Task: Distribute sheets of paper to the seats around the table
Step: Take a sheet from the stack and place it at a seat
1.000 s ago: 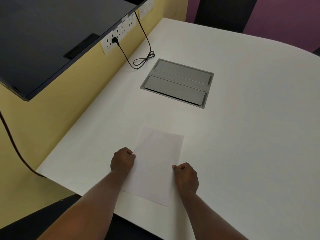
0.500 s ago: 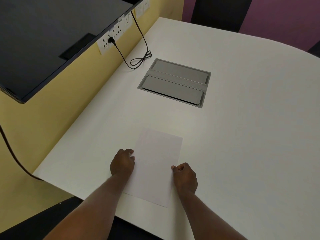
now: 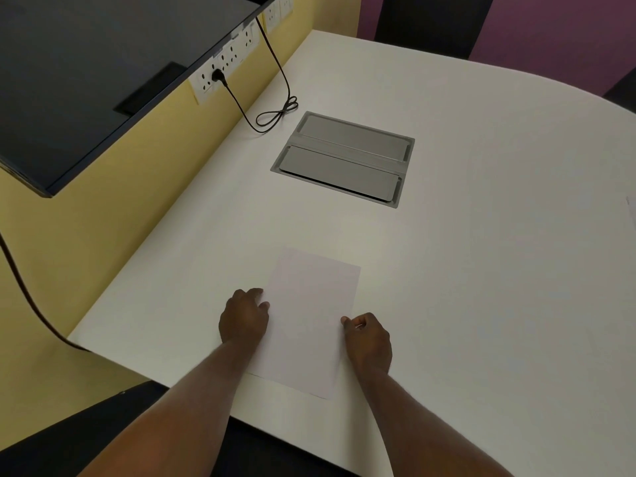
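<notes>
Fingers of the left hand (image 3: 243, 320) lie loosely curled, tips resting on the left edge of the sheet of paper (image 3: 308, 318), pressing rather than gripping. Fingers of the right hand (image 3: 367, 340) are curled in a loose fist against the sheet's right edge; whether thumb and forefinger pinch that edge cannot be told. Between the two hands the sheet lies flat on the white table (image 3: 481, 270), its near end just short of the table's near edge and slightly skewed to it. Beyond the fingertips, well apart from the sheet, sits a grey hatch (image 3: 344, 160) set into the tabletop; farther left a black cord (image 3: 275, 111) loops onto the table from wall sockets (image 3: 223, 70) below a dark screen (image 3: 103, 70). The placing step appears nearly complete. To finish well, square the sheet to the near edge with light sideways pressure from both hands, then lift the fingers straight up so that the paper does not drag or curl.
</notes>
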`<state>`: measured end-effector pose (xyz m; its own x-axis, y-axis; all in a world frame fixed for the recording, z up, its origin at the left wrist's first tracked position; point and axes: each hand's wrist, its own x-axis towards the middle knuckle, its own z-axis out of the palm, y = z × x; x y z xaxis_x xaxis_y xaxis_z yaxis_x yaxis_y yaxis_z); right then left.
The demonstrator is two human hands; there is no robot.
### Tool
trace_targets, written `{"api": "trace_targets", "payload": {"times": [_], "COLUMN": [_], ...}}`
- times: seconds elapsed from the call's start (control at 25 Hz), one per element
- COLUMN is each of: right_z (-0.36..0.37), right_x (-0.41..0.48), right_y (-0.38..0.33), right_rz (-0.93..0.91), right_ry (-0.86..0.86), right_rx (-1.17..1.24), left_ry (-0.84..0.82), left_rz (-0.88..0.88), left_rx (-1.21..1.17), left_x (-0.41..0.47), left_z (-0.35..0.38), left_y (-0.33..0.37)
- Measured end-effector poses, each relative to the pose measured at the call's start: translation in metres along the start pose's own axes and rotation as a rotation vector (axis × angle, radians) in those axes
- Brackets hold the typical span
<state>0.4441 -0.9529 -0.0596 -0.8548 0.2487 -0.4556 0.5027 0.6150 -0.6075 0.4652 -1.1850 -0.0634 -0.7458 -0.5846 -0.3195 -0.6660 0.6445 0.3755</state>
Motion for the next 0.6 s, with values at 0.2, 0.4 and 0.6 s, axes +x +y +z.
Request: {"api": "trace_targets", "payload": {"times": [0.2, 0.4, 0.6], "right_z": [-0.020, -0.058, -0.111], "right_x": [-0.015, -0.039, -0.052], "right_y": [-0.001, 0.007, 0.015], "right_rz": [-0.101, -0.196, -0.310], "right_ry": [0.009, 0.006, 0.033], "right_rx": [0.017, 0.059, 0.052], "left_ry": [0.053, 0.070, 0.120], "left_rz": [0.013, -0.010, -0.013], "left_rx": [-0.037, -0.101, -0.146], "left_x": [-0.017, -0.057, -0.111], "left_z": [-0.020, -0.046, -0.062], "left_y": [0.014, 0.040, 0.077]}}
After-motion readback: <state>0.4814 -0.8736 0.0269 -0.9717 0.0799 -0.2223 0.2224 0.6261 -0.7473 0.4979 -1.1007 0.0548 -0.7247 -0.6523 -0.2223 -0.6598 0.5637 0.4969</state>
